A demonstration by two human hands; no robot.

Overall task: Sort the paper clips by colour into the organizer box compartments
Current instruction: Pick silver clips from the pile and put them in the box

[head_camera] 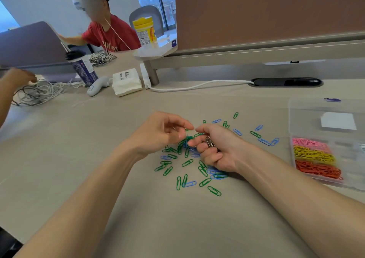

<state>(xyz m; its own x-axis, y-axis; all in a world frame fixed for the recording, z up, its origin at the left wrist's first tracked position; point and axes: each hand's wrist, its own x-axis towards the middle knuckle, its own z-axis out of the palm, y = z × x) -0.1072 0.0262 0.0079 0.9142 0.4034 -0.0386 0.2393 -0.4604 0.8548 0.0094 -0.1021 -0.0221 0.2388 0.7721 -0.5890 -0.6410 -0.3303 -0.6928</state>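
Green paper clips (187, 162) and blue paper clips (264, 141) lie scattered on the beige table in the middle of the view. My left hand (158, 133) hovers over the pile and pinches a clip at its fingertips. My right hand (219, 149) meets it fingertip to fingertip and grips a bunch of silver paper clips (209, 142) in its curled fingers. At the right stands the clear organizer box (324, 123). Its compartments hold pink clips (310, 143), yellow clips (313, 155) and red clips (318, 169).
At the back left are tangled cables (39, 92), a dark tumbler (82, 68), a white controller (97, 85) and a white box (126, 81). A white cable (197, 85) runs to a desk slot. Another person sits behind; a hand (17, 77) reaches in at far left.
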